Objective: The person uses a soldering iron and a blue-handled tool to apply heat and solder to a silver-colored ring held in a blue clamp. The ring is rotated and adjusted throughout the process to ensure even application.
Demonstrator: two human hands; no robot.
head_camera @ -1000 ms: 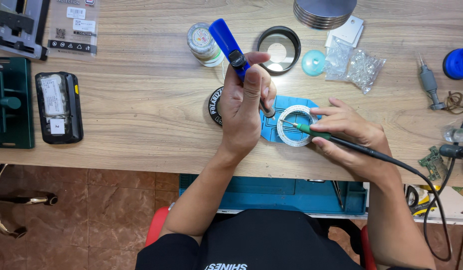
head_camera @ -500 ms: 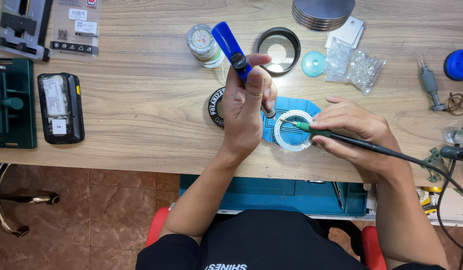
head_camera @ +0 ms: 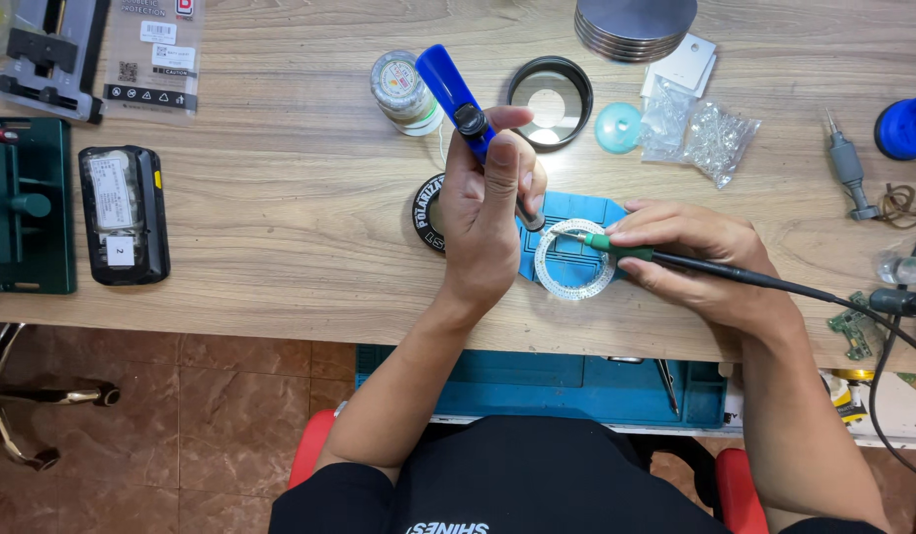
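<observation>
A white ring-shaped circuit board (head_camera: 574, 261) lies on a small blue mat (head_camera: 601, 213) at the wooden table's near edge. My left hand (head_camera: 482, 213) grips a blue-handled pump tool (head_camera: 456, 91), its tip pointing down at the ring's upper left. My right hand (head_camera: 690, 259) holds a green-and-black soldering iron (head_camera: 626, 247) like a pen, tip resting on the ring's top edge. Its black cable (head_camera: 824, 295) runs off to the right.
A black round tin (head_camera: 427, 213) sits partly under my left hand. Behind are a black lens ring (head_camera: 550, 102), a solder spool (head_camera: 402, 89), a teal cap (head_camera: 618, 127), plastic bags (head_camera: 710, 138) and stacked metal discs (head_camera: 634, 22). A black device (head_camera: 123, 213) and green fixture (head_camera: 23, 203) lie left.
Both hands stay over the ring. The left hand has shifted slightly, and the iron's tip has moved a little along the ring's top edge.
</observation>
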